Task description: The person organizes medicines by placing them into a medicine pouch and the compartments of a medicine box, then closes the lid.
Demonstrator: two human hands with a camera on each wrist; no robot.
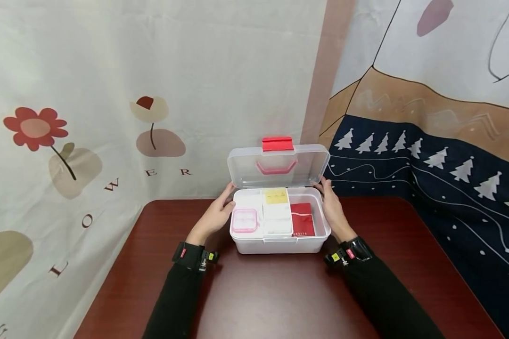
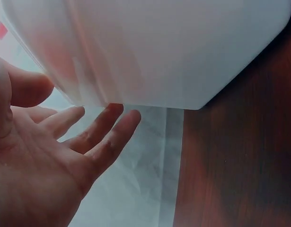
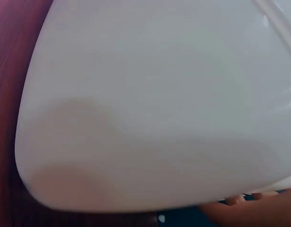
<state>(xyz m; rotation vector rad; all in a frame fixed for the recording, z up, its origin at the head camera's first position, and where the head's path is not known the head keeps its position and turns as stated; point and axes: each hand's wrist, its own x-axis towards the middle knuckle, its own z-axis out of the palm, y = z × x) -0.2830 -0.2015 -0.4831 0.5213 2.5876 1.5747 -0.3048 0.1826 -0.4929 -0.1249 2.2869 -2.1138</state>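
A white plastic storage box point(image 1: 280, 246) stands on the table with its clear hinged lid point(image 1: 246, 167) raised at the back. In the head view my left hand point(image 1: 213, 219) lies along the box's left side. The left wrist view has its fingers extended, with the fingertips point(image 2: 131, 118) right at the box's edge and the thumb beside the wall. My right hand point(image 1: 335, 214) is against the right side, fingers pointing to the back corner; the box wall hides most of it in the right wrist view. Inside are a pink-rimmed small case point(image 1: 244, 221), a white carton with a yellow label point(image 1: 277, 219) and a red packet point(image 1: 304, 221).
The dark red-brown wooden table point(image 1: 263, 296) has rounded back corners. A pale printed cloth point(image 1: 220, 84) hangs behind it, and a navy cloth with white trees point(image 1: 381, 165) hangs at the right. A red latch point(image 1: 277, 143) tops the lid, above a pink handle point(image 1: 276, 169).
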